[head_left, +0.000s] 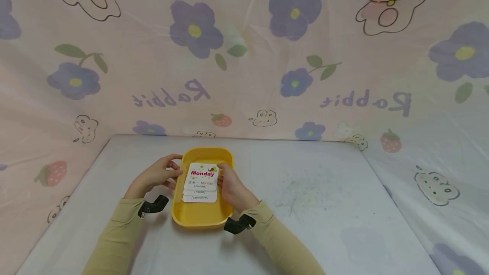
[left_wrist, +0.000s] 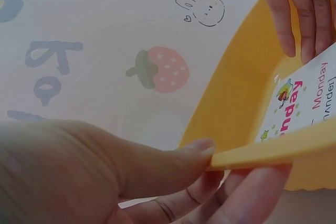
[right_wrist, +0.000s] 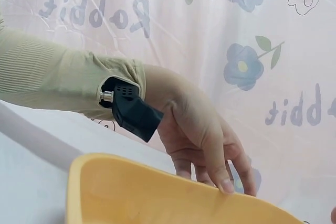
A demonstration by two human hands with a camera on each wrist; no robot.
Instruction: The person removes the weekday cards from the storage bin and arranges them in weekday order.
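A yellow plastic tray [head_left: 202, 216] stands on the white table with several small white cards stacked inside. The top card [head_left: 202, 176] reads "Monday" in red beside a small cartoon; lower card edges [head_left: 199, 198] show beneath it. On the tray's left side my left hand [head_left: 154, 175] grips the rim, thumb on top and fingers underneath, as the left wrist view shows at the thumb [left_wrist: 184, 156]. My right hand [head_left: 234, 188] reaches over the right rim, its fingers [left_wrist: 304, 19] extended and their tips at the card's edge. The right wrist view shows the left hand [right_wrist: 199, 124] at the rim.
Black wrist cameras [head_left: 154, 206] sit at both sleeves. The white tabletop [head_left: 305, 232] has faint dark smudges right of the tray. A pink curtain [head_left: 244, 71] printed with flowers, rabbits and strawberries hangs behind and along the sides.
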